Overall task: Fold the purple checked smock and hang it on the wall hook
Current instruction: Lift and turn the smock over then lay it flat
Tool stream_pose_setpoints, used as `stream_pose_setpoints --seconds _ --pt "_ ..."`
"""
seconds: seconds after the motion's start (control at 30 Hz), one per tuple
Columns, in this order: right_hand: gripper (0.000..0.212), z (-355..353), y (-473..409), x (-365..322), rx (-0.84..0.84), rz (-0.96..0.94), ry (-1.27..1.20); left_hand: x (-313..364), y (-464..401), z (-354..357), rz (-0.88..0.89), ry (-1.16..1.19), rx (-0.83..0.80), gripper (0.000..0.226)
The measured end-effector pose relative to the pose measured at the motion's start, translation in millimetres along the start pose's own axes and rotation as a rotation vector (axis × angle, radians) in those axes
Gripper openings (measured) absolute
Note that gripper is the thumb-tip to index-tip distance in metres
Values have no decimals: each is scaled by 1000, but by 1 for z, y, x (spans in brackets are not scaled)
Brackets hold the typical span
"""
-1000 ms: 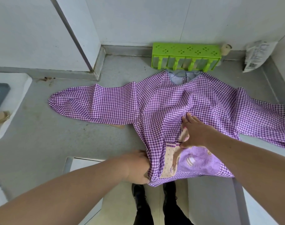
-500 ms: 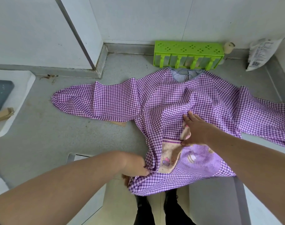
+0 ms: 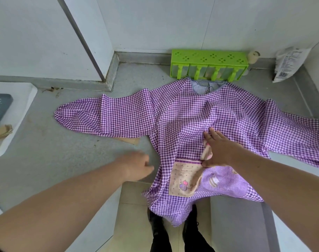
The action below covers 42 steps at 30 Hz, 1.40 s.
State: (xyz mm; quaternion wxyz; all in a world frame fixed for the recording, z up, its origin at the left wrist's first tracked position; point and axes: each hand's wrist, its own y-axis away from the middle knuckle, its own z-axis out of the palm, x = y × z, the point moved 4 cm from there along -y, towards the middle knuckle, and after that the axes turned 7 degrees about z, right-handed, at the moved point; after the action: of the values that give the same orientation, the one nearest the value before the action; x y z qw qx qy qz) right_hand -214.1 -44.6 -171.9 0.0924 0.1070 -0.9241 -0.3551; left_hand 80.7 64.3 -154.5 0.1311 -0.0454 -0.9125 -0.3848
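Note:
The purple checked smock lies spread on the grey countertop, neck towards the wall, both sleeves stretched out left and right. Its lower hem hangs over the counter's front edge. My right hand presses flat on the smock's front, just above the beige and lilac pocket, fingers straight. My left hand hovers just left of the smock's lower edge, blurred, fingers loose and holding nothing. No wall hook is in view.
A green plastic rack stands against the back wall by the smock's neck. A white packet leans in the back right corner. A white sink with a dark tray lies at the left. My black shoes show below.
My left hand has let go of the smock's lower left edge and moved left, away from it. The hem now hangs lower over the counter's front. My right hand stays pressed in place.

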Motion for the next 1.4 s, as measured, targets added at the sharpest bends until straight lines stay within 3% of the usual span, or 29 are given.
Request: stream_pose_setpoints --seconds 0.07,0.17,0.23,0.33,0.57,0.67,0.73,0.83,0.93,1.07,1.2,1.3,1.4 --pt "144 0 -1 1 -2 3 1 -10 -7 -13 7 -85 248 47" --pt "144 -2 1 0 -8 -2 6 -19 -20 -13 29 -206 219 84" --pt "142 -5 4 0 -3 7 15 -22 -25 -15 15 -213 166 93" --pt "138 -7 7 -1 11 18 18 -32 -38 -17 -33 -260 114 90" --pt "132 -12 11 4 35 37 40 -67 -48 -54 -216 -401 165 75" --pt "127 -12 12 6 43 55 48 -62 -39 -65 -211 -444 299 63" --pt "125 -11 10 6 43 56 53 -49 -35 -56 -159 -326 258 55" --pt "127 -9 9 6 39 53 46 -31 -35 -22 -141 73 64 41" --pt "129 -6 7 8 48 51 19 -25 -41 -12 -141 245 135 43" --pt "130 -5 6 10 44 46 -15 -32 -41 -11 -203 401 145 26" --pt "130 -6 4 12 41 33 -53 -72 -35 -10 -384 787 185 63" --pt "129 -8 4 12 32 21 -65 -88 -26 -11 -426 717 190 48" --pt "128 -10 5 11 35 17 -55 -74 -18 -8 -288 628 47 62"
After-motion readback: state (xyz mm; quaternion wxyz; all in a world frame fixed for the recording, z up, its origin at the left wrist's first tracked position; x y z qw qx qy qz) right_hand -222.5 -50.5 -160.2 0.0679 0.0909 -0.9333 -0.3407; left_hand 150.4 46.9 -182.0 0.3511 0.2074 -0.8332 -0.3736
